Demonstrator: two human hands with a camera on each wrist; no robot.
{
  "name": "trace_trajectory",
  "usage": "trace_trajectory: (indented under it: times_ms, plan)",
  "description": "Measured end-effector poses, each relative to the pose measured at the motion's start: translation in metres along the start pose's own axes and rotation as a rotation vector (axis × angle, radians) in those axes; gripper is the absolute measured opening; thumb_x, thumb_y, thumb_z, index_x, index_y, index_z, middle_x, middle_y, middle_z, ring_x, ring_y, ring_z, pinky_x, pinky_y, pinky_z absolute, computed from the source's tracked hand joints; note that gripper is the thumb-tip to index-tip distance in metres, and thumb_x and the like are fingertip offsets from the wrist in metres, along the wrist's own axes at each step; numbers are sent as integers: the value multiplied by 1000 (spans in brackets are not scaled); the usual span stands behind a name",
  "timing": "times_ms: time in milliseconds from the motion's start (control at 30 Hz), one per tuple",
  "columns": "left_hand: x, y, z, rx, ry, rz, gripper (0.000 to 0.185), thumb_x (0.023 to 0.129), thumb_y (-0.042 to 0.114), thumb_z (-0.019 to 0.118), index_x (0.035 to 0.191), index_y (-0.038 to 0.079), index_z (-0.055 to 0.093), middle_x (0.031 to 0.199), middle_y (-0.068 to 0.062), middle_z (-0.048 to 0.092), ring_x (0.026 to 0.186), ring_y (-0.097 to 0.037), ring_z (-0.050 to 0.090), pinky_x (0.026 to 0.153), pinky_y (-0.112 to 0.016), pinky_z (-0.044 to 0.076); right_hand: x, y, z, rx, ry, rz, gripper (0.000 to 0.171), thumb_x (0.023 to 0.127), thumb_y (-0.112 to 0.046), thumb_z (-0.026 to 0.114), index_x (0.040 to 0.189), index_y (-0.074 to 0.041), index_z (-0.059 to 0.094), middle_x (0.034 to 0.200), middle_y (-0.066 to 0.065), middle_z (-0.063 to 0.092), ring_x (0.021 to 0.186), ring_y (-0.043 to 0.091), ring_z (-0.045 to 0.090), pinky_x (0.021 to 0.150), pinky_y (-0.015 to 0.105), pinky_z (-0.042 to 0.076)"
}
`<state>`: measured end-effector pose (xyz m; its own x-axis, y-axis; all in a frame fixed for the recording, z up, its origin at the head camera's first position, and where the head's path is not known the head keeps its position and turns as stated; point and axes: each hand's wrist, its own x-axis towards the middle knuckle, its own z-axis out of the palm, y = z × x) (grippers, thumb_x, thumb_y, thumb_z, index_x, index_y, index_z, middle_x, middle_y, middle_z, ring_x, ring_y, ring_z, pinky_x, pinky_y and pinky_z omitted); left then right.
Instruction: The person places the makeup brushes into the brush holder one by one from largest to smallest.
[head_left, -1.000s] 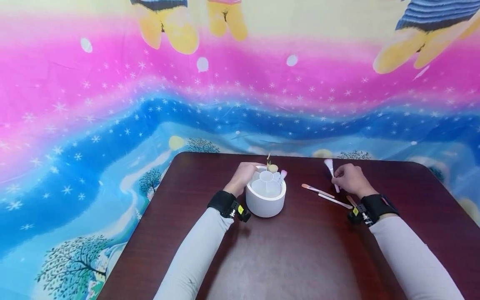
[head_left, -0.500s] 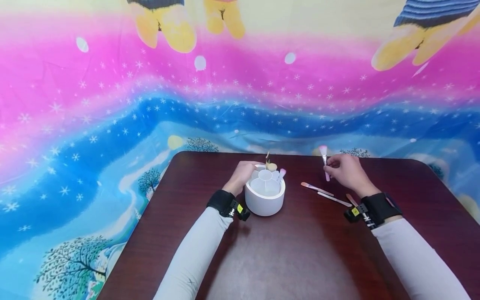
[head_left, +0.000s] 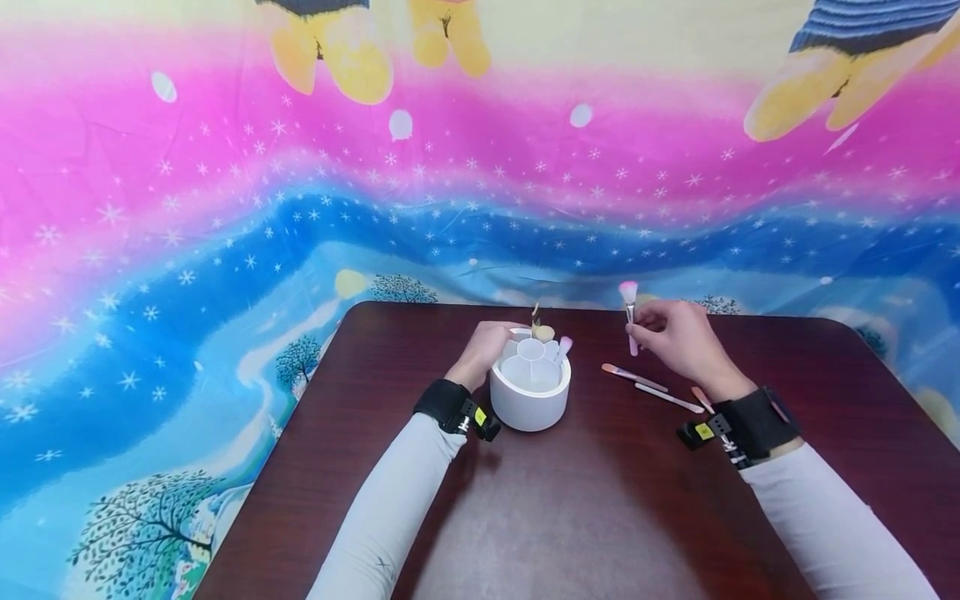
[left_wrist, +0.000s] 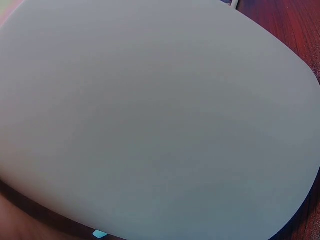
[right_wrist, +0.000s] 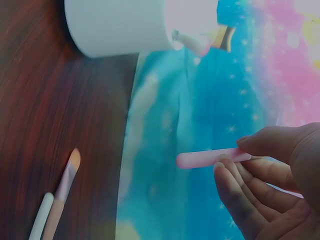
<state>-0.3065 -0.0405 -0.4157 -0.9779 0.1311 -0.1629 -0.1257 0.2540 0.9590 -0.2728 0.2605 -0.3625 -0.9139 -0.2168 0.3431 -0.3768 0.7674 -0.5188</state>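
Observation:
A round white brush holder (head_left: pixel 529 408) with inner compartments stands on the table; its pale side fills most of the left wrist view. My left hand (head_left: pixel 483 350) grips its left rim, the fingertips hidden. Right of the holder and raised above the table, my right hand (head_left: pixel 678 333) pinches a makeup brush (head_left: pixel 629 293) between thumb and fingers. Its pink and white bristles point up, and its pink handle (right_wrist: pixel 195 159) sticks out below the fingertips. Inside the holder are a pink-tipped brush (head_left: pixel 565 346) and a cream-coloured brush head (head_left: pixel 543 333).
Below my right hand, a brush with orange bristles (head_left: pixel 633 377) and a thin white-handled one (head_left: pixel 669 397) lie on the dark wooden table (head_left: pixel 570 500). Another brush (head_left: pixel 701 397) is partly covered by the right wrist. A colourful printed cloth (head_left: pixel 480 167) hangs behind.
My right hand has lifted the brush off the table and carried it leftward, with the bristles turning more upright. The left hand stays at the holder.

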Motion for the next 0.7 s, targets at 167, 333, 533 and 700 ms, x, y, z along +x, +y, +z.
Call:
trace_trajectory:
  times_ms: [167,333,533,700]
  plan:
    - [1,0,0,-10,-3,4,49,90,5,45,132,9,71,136,-5,67,131,-26,57,111,-44,43,-3,-12,3,58,22,5,9,91,-13,76,97,-6,76,90,8,77,87,27,75,72,21,52]
    - [1,-1,0,-12,-5,9,50,87,5,48,131,10,72,136,-5,67,130,-26,58,111,-44,43,-5,-24,6,107,55,-36,8,90,-10,77,95,-4,75,90,8,76,84,25,75,69,13,51]
    - [2,-1,0,-5,-8,15,50,87,6,48,131,9,71,135,-5,67,130,-25,58,111,-43,43,-7,-36,11,159,74,-101,7,90,-9,77,94,-3,75,92,8,71,80,21,72,69,11,52]
    - [2,-2,1,-3,-4,15,50,88,6,49,132,9,71,135,-4,67,132,-26,57,112,-45,42,-9,-47,19,222,46,-100,5,91,-8,76,94,-4,75,89,7,71,78,19,72,69,15,55]
